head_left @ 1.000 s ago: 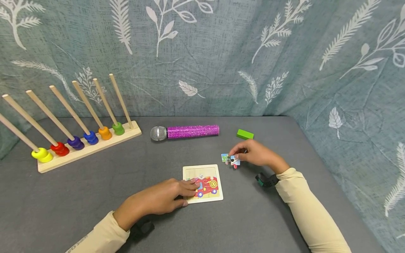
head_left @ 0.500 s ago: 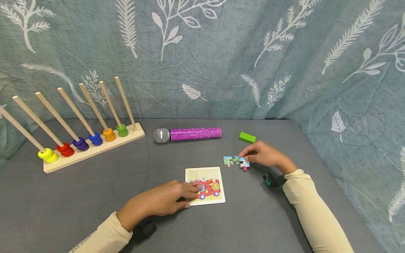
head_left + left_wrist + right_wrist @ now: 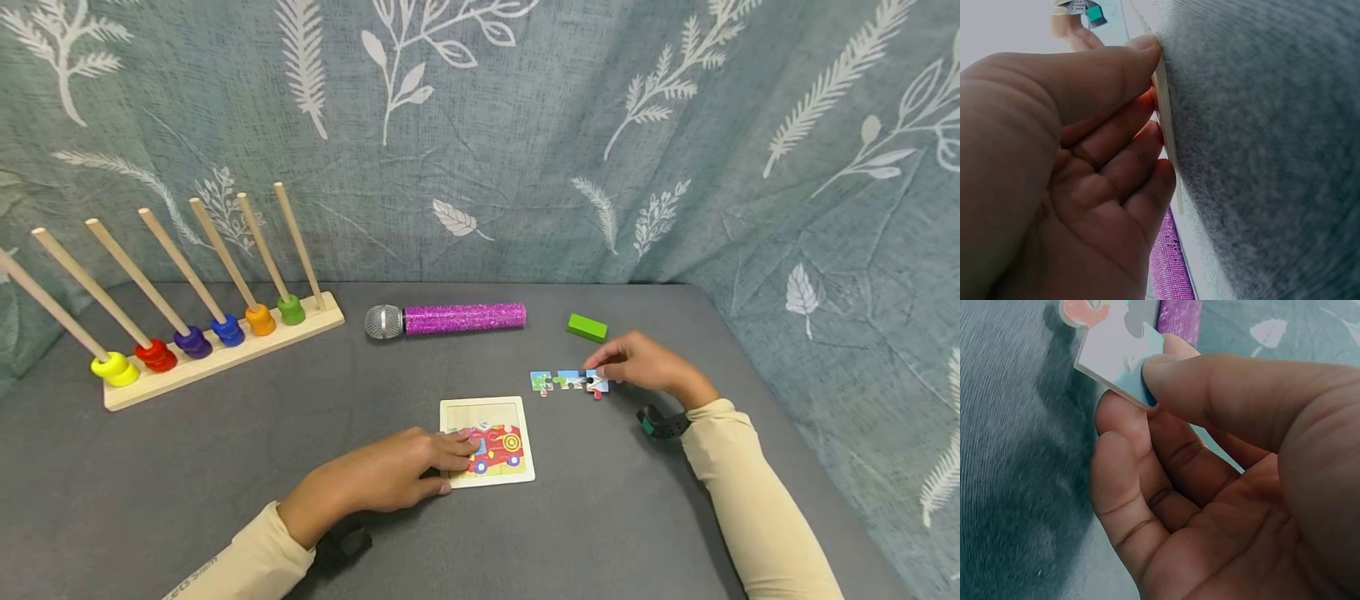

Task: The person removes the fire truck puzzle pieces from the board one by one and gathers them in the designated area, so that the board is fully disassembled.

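Observation:
My right hand (image 3: 647, 362) pinches a jigsaw puzzle piece (image 3: 1107, 353) between thumb and fingers, pale with a blue corner and a red knob. In the head view it is at the right end of a row, beside a middle piece (image 3: 569, 380) and a left piece (image 3: 541, 382) on the table. Whether the held piece touches the middle one is hard to tell. My left hand (image 3: 408, 468) rests on the left side of a wooden puzzle board (image 3: 487, 402) with a red vehicle picture, its fingers extended and covering part of it. The thumb touches the board's edge.
A purple glittery microphone (image 3: 463, 318) lies behind the board. A green block (image 3: 587, 327) sits just beyond my right hand. At the left stands a wooden peg stacker (image 3: 225, 354) with coloured rings and tall pegs. A patterned curtain (image 3: 480, 167) borders the grey table.
My right hand has moved to the right with its piece. The pieces that were bunched together beneath it now lie spread in a row. My left hand stays on the board.

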Available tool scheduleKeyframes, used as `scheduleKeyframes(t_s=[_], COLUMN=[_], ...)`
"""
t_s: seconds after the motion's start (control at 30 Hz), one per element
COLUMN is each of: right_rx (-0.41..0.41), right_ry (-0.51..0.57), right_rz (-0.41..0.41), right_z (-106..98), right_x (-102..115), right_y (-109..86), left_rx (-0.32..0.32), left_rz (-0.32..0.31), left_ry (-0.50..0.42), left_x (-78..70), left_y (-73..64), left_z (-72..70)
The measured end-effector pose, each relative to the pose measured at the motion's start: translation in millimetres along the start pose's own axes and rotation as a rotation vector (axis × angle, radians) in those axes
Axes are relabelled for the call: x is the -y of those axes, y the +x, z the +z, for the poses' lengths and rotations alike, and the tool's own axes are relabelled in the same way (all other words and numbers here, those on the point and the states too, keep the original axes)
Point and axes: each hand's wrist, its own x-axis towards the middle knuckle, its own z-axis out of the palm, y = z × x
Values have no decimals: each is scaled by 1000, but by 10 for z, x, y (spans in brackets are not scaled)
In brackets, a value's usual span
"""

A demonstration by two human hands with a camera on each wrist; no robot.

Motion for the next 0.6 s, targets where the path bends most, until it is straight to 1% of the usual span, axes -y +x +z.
scheduleKeyframes(t_s=[0.1, 0.17, 0.33, 0.43, 0.6], right_rx=[-6, -14, -40, -47, -74], right_ry=[3, -1, -16, -26, -55], right_rz=[9, 17, 36, 28, 13], right_z=[-12, -18, -22, -4, 27], right_x=[-30, -35, -25, -31, -98], right_y=[9, 15, 29, 44, 43], left_rx=[5, -2, -3, 6, 12], left_rz=[-13, -3, -6, -16, 4], left_ry=[-12, -5, -7, -11, 19], left_x=[4, 6, 5, 0, -4], left_y=[-2, -4, -2, -3, 4], left_z=[2, -1, -5, -2, 2])
